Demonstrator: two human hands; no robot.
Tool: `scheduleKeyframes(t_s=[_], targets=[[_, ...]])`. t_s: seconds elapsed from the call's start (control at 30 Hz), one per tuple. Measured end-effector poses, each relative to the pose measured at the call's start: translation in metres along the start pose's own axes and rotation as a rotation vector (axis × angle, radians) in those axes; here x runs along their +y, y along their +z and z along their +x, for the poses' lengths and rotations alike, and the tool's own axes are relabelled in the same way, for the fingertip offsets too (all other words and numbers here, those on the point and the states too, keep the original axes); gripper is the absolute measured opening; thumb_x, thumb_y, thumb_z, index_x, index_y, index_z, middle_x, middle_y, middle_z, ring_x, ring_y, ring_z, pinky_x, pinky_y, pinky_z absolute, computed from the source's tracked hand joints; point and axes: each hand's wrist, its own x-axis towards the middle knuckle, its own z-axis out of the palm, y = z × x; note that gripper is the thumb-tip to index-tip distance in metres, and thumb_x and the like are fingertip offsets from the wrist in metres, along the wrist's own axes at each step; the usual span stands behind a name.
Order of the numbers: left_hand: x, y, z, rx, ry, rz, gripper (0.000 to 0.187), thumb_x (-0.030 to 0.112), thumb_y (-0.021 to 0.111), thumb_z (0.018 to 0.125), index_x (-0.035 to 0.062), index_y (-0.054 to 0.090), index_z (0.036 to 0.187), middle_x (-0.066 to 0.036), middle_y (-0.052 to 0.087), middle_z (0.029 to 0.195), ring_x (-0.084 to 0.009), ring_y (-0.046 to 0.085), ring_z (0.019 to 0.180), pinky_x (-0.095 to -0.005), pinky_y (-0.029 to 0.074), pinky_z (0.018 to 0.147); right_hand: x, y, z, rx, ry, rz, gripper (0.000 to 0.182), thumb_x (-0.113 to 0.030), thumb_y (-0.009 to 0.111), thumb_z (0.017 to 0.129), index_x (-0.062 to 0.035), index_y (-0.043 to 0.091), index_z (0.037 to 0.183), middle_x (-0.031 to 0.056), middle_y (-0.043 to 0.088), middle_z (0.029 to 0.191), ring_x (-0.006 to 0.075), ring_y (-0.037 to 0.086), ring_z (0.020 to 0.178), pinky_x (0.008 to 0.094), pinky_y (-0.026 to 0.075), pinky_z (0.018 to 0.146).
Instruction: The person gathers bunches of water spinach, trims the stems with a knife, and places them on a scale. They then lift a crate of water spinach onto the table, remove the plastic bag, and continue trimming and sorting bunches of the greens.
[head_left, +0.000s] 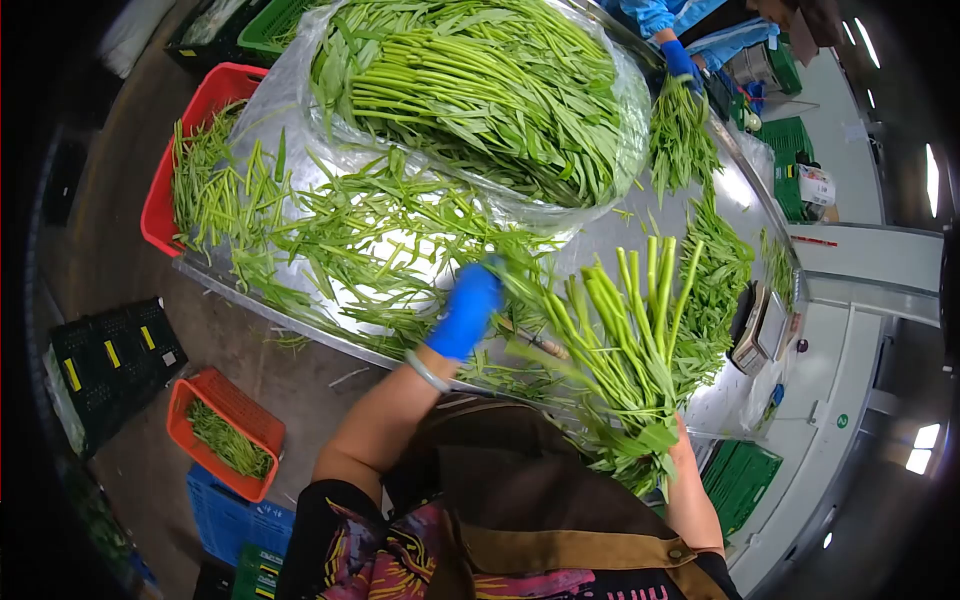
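Observation:
A bundle of leafy green stems [640, 330] stands up in front of me on the right, cut ends upward and leaves at the bottom. Its leaves cover my right hand, so only the forearm shows below them. My left hand [468, 312], in a blue glove, is over the table's front part beside loose greens; blurred leaves are at its fingertips, and its finger position is smeared. A knife handle [540, 342] lies between the left hand and the bundle. Scattered stems and leaves [370, 230] spread over the metal table [275, 308].
A large pile of greens [480, 100] rests in clear plastic behind. Red crate [158, 205] at left, orange basket [262, 425] on the floor, scale [762, 330] at right. Across the table, a co-worker's blue-gloved hand [680, 62] holds another bunch [682, 140].

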Motion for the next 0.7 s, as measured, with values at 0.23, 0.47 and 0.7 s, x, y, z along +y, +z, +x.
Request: scheduleKeyframes(t_s=[0.23,0.47,0.7], targets=[[0.088,-0.082,0.015,-0.036,0.024,0.678,0.032,0.022,0.062,0.094,0.0078,0.06,0.123,-0.003,0.064,0.082,-0.0124,0.058,0.069,-0.0273,0.049,0.064,-0.006,0.004,-0.019,0.004,0.019,0.134,0.072,-0.013,0.074,0.078,-0.006,0.044,0.142,0.0116,0.061,0.128,0.0228,0.063,0.109,0.0376,0.052,0.093],[0.13,0.001,-0.042,-0.112,0.474,1.295,0.025,0.022,0.075,0.082,0.0112,0.073,0.105,-0.011,0.067,0.077,-0.0207,0.064,0.071,-0.0348,0.05,0.065,-0.005,0.004,-0.012,-0.107,-0.044,0.093,0.091,-0.004,0.083,0.062,-0.003,0.042,0.143,0.0126,0.06,0.128,0.025,0.063,0.112,0.0384,0.053,0.093],[0.057,0.083,-0.069,-0.417,0.654,1.264,0.018,0.016,0.069,0.083,0.0054,0.069,0.098,-0.014,0.067,0.084,-0.0328,0.065,0.075,-0.0425,0.051,0.07,-0.008,0.015,-0.008,-0.168,-0.088,-0.043,0.094,-0.003,0.086,0.059,-0.0039,0.044,0.142,0.0074,0.059,0.131,0.0208,0.06,0.116,0.0365,0.049,0.098]])
